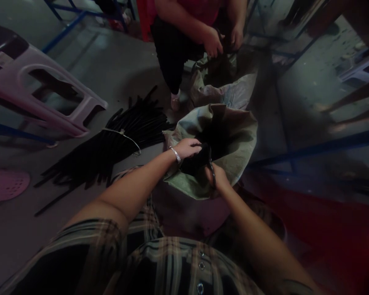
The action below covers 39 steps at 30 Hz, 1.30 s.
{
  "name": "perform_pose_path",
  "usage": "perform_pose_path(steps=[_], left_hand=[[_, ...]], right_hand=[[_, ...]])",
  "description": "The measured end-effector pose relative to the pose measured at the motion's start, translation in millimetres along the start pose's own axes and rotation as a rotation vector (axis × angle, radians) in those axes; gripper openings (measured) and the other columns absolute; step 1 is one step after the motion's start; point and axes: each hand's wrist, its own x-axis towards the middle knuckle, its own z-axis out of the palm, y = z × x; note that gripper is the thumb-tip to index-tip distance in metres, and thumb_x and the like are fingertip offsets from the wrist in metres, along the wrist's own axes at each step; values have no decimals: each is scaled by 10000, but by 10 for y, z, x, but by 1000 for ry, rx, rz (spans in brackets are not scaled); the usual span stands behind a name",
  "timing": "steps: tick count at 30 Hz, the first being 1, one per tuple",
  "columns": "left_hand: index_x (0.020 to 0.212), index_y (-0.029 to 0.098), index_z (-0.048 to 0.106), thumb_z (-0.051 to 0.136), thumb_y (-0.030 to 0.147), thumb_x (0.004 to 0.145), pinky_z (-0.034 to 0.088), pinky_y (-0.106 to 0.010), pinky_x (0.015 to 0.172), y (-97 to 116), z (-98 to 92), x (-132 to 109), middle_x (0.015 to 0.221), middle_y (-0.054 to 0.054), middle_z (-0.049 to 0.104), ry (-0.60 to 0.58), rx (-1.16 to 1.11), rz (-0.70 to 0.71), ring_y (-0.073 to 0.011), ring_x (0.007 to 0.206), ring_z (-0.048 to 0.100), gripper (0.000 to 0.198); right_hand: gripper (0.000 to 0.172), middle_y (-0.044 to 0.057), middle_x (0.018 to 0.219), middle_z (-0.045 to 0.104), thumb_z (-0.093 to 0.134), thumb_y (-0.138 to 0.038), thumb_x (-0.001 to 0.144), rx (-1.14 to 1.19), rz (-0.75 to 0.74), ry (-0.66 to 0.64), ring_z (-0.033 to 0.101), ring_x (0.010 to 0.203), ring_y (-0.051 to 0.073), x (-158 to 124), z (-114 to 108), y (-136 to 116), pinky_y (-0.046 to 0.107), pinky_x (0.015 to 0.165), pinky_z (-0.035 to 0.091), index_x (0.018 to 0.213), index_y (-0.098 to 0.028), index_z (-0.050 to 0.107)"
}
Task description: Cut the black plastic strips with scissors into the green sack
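Left hand [186, 148] and right hand [217, 178] grip a black bundle [193, 162] at twelve o'clock, inside the mouth of a green sack [241, 135]; black rods [110, 141] lie at ten o'clock.

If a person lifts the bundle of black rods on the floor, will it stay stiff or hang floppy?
The black rods lie mostly straight, so they probably stay fairly stiff, though thin ends may droop. The white cord looks loose, so some rods could slip out.
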Motion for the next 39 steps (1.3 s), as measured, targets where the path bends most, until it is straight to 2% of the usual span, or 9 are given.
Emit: perform_pose_path(steps=[5, 10, 14, 17, 20, 27, 39], left_hand=[[923, 133, 633, 560, 293, 728, 389, -154, 453, 17, 63, -24, 651, 1, 607, -33, -10, -2, -48, 462, 478, 262], [880, 137, 667, 572, 321, 708, 385, -162, 470, 22, 122, -56, 569, 26, 577, -50, 121, 44, -68, 483, 497, 269], [858, 140, 679, 556, 333, 717, 391, -172, 503, 31, 137, -56, 581, 23, 594, -43, 221, 77, -80, 516, 510, 269], [843, 141, 682, 552, 342, 721, 395, -179, 518, 36, 135, -54, 603, 17, 610, -38, 247, 101, -85, 531, 517, 269], [854, 143, 673, 540, 362, 734, 387, -172, 495, 40, 121, -64, 589, 19, 600, -54, 208, 67, -80, 512, 517, 283], [883, 147, 650, 544, 378, 741, 384, -162, 449, 5, 49, -59, 641, 3, 617, -85, 119, 7, -69, 478, 522, 291], [849, 141, 657, 542, 379, 734, 381, -178, 441, -28, 32, -22, 614, 5, 602, -52, 133, 1, -73, 450, 496, 289]], right_hand=[[274, 43, 777, 622, 400, -414, 819, -97, 11, -49, 546, 661, 143, -30, -11, -55, 218, 584, 321, 879, -185, 538], [290, 59, 835, 624, 399, -420, 833, -130, -19, -55, 543, 699, 145, -51, -49, -70, 220, 603, 327, 923, -178, 531], [308, 72, 861, 630, 388, -424, 839, -152, -36, -70, 547, 715, 149, -63, -78, -80, 220, 598, 323, 939, -173, 535], [297, 76, 817, 636, 390, -401, 832, -195, -18, -80, 546, 689, 154, -65, -95, -106, 228, 584, 309, 918, -170, 557], [273, 68, 754, 634, 401, -367, 816, -207, 17, -66, 543, 658, 154, -67, -103, -131, 230, 575, 305, 859, -171, 585], [261, 30, 649, 594, 414, -359, 780, -60, 35, 27, 517, 600, 136, -70, -86, -92, 212, 543, 315, 720, -174, 588], [350, 10, 578, 536, 378, -420, 799, 35, 53, 70, 477, 556, 115, -23, -12, 3, 207, 534, 313, 632, -168, 555]])
